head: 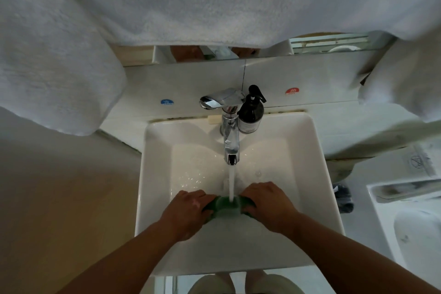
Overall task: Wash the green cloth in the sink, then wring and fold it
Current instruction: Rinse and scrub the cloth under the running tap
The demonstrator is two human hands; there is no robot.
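A bunched green cloth (pixel 226 206) lies stretched between my two hands low in the white square sink (pixel 317 174). My left hand (pixel 188 210) grips its left end with curled fingers. On the other end my right hand (pixel 268 203) grips the same way. Water runs from the chrome tap (pixel 231 141) straight onto the middle of the cloth. Most of the cloth is hidden under my fingers.
A dark soap pump bottle (pixel 251 112) stands right of the tap on the sink's back rim. White towels (pixel 59 55) hang overhead and at both sides. A white toilet (pixel 410 222) sits at the right. Wooden floor lies to the left.
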